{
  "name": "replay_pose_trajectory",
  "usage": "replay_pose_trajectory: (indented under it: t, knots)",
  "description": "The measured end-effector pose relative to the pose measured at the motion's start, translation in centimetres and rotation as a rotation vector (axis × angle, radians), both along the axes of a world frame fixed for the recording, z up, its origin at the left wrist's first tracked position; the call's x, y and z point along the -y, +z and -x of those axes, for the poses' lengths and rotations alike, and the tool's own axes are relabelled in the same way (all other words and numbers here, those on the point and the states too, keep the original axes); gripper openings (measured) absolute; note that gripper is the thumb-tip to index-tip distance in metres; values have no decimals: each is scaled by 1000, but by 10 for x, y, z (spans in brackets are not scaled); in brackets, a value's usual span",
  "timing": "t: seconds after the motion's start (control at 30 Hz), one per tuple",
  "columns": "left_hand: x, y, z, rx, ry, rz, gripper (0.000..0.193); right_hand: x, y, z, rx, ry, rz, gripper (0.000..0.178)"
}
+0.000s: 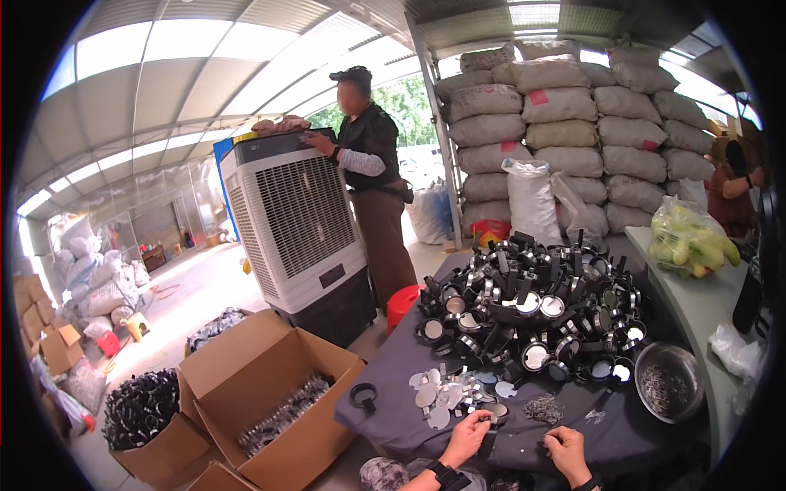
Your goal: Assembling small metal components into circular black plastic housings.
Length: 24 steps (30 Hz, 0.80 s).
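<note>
My left hand (467, 435) is closed at the table's near edge, gripping a small round part with a black handle (489, 442). To its right, my right hand (567, 452) has thumb and fingers pinched together; whatever they hold is too small to make out. Beyond my hands lie loose silver discs (440, 396) and a little heap of small metal pieces (544, 409). A large pile of black round parts with handles (524, 315) covers the back of the table, many with silver faces. One black ring-shaped part (363, 397) lies apart at the left.
A metal bowl (690, 370) of small pieces stands at the right. Cardboard boxes (246, 352) of parts sit at the left. A person (372, 164) stands behind a large air cooler (299, 221). A bag of yellow-green fruit (692, 237) rests on a side table; stacked sacks (565, 131) rise behind.
</note>
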<state>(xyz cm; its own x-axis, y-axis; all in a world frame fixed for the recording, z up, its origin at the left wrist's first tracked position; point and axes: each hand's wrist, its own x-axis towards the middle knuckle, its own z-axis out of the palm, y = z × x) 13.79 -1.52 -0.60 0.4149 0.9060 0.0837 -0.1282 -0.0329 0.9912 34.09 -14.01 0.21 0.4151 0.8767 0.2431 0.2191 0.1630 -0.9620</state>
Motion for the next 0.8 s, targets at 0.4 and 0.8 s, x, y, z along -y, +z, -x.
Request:
replay_pose_trajectory:
  t: [0.4,0.8]
  knots:
    - [5,21,2,7,-26,22,20,-2,6,3,-14,-26,9,6]
    - [6,6,-8,-56,23,-126,19,9,-7,-7,269,-97,-25,8]
